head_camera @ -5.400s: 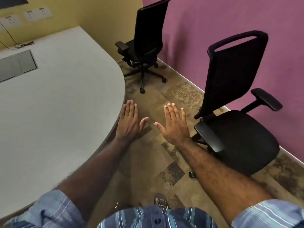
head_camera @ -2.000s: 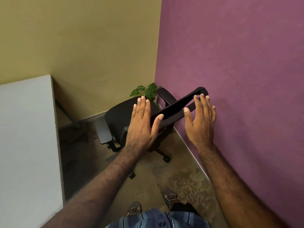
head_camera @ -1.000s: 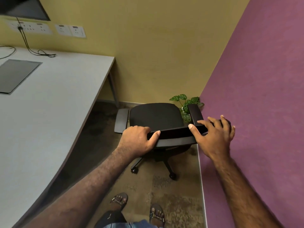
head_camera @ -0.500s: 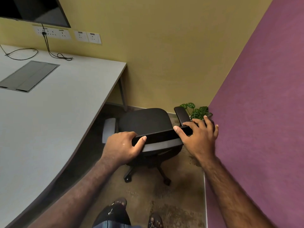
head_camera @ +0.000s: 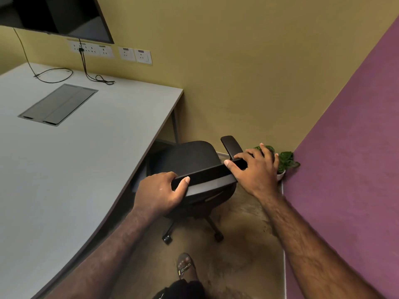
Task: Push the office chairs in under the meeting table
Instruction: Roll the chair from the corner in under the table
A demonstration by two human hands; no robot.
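Both hands, left hand [head_camera: 160, 194] and right hand [head_camera: 255, 169], gripped the office chair [head_camera: 194, 160] backrest top, seat partly under the counter [head_camera: 90, 152] edge; an even, straight push seemed best.

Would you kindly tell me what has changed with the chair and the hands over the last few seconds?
Both hands, open and off the chair five seconds ago, took hold of the backrest top: the left hand and right hand now grip it. The office chair has swung and rolled left, its seat partly under the meeting table. The potted plant stays in the corner.
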